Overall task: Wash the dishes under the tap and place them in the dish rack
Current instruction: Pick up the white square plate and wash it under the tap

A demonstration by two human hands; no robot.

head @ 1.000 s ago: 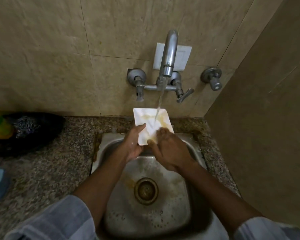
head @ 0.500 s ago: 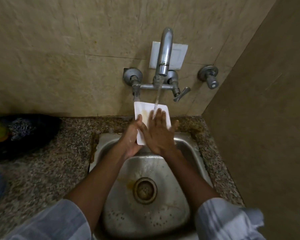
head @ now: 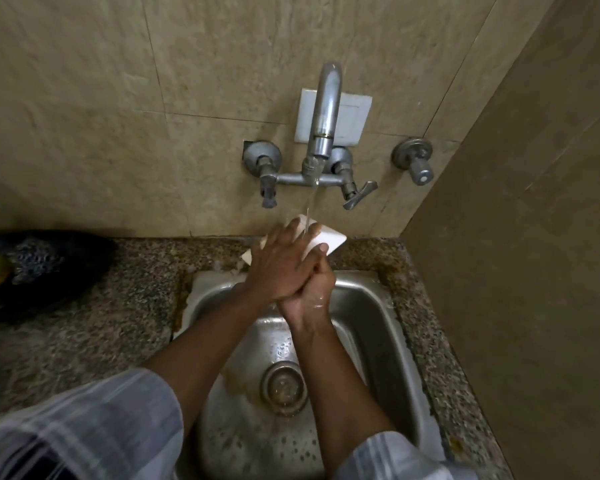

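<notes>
A white square plate [head: 330,239] is held tilted under the running tap [head: 326,109], above the back rim of the steel sink [head: 378,317]. My left hand [head: 279,259] lies flat across the plate's face with its fingers spread, and the water stream [head: 310,202] lands on them. My right hand [head: 309,296] grips the plate from below, its thumb pressed on the near edge. Most of the plate is hidden by the two hands. No dish rack is in view.
A speckled granite counter [head: 84,341] surrounds the sink. A black bag-like object [head: 49,268] with something green and yellow lies at the far left. A tiled wall [head: 534,237] closes in on the right. The drain [head: 284,388] sits mid-basin.
The plate has passed from my left hand's grip to my right. My left hand now lies flat over its face. The plate has turned and tilted to the right.
</notes>
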